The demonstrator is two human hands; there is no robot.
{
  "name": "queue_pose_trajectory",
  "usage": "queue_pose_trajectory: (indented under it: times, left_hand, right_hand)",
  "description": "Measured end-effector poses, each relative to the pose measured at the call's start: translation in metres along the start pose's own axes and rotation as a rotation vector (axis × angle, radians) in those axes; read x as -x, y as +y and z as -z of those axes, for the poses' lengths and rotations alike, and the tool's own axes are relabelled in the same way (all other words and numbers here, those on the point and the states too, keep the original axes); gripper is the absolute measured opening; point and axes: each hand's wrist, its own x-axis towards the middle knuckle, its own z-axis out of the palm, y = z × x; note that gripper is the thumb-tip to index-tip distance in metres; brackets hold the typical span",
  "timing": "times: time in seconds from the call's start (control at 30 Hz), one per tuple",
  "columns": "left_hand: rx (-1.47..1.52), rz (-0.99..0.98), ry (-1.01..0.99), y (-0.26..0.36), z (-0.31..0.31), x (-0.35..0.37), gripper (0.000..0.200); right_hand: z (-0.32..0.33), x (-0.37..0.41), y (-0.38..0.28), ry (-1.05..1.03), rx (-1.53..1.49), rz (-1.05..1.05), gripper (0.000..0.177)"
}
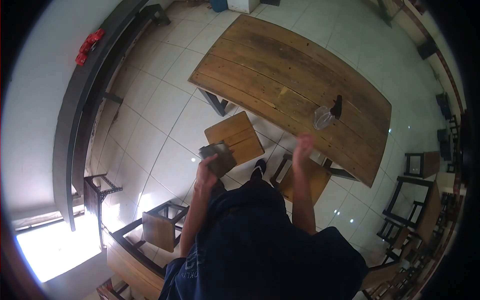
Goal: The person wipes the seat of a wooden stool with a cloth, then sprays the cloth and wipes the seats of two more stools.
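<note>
My left hand [206, 170] grips a dark grey-brown folded cloth [220, 159], squarish and thick, with a lighter grey upper edge. The cloth is held in front of my body and overlaps a wooden stool [234, 134] in this view. Raised by the near edge of the wooden table [280, 65] is my right hand [304, 146], its fingers smeared by motion. Just beyond it on the tabletop stands a clear spray bottle [323, 118] with a black trigger head [337, 107].
A second wooden stool [302, 182] is below my right forearm. Another stool [159, 231] stands at lower left. Along the left wall runs a dark ledge [75, 130] with a red object [89, 46] on it. More stools and tables line the right side.
</note>
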Motion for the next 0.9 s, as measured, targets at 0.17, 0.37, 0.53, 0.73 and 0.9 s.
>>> queue_pose_trajectory:
  times: [0.17, 0.37, 0.53, 0.73, 0.9]
  left_hand:
    - [-0.034, 0.105, -0.067, 0.009, -0.005, -0.020, 0.052]
    - [-0.239, 0.049, -0.060, 0.058, 0.029, -0.018, 0.048]
    - [-0.023, 0.194, -0.063, 0.100, 0.088, -0.015, 0.048]
    - [0.136, 0.340, 0.003, 0.114, 0.131, -0.005, 0.062]
    - [0.281, 0.418, 0.000, 0.115, 0.146, -0.002, 0.073]
  right_hand:
    - [-0.078, 0.104, -0.112, -0.702, -0.457, -0.449, 0.048]
    - [-0.153, 0.151, -0.162, -0.730, 0.042, -0.159, 0.043]
    - [-0.207, 0.176, -0.233, -0.673, 0.258, -0.035, 0.028]
    - [-0.261, 0.210, -0.242, -0.511, 0.434, 0.260, 0.026]
    - [-0.275, 0.233, -0.249, -0.477, 0.430, 0.305, 0.027]
